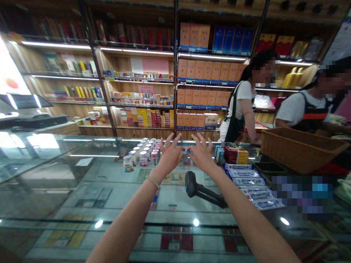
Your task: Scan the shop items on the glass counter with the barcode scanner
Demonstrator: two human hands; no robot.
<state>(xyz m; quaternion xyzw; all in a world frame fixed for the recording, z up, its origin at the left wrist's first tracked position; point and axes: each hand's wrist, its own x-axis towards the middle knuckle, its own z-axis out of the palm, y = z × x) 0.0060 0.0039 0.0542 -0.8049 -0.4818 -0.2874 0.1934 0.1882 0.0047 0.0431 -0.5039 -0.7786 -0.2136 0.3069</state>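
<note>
Both my arms reach forward over a glass counter. My left hand, with a bead bracelet at the wrist, has its fingers spread and raised. My right hand is beside it, fingers also spread. Between the two thumbs a small item shows on the counter; whether either hand touches it is unclear. Several small white jars stand just left of my left hand. A black barcode scanner lies on the glass under my right forearm.
Blue flat packs and a stack of red packs lie right of my hands. A wicker basket stands at the right. Two people stand behind the counter at right. Shelves of boxed goods fill the back wall.
</note>
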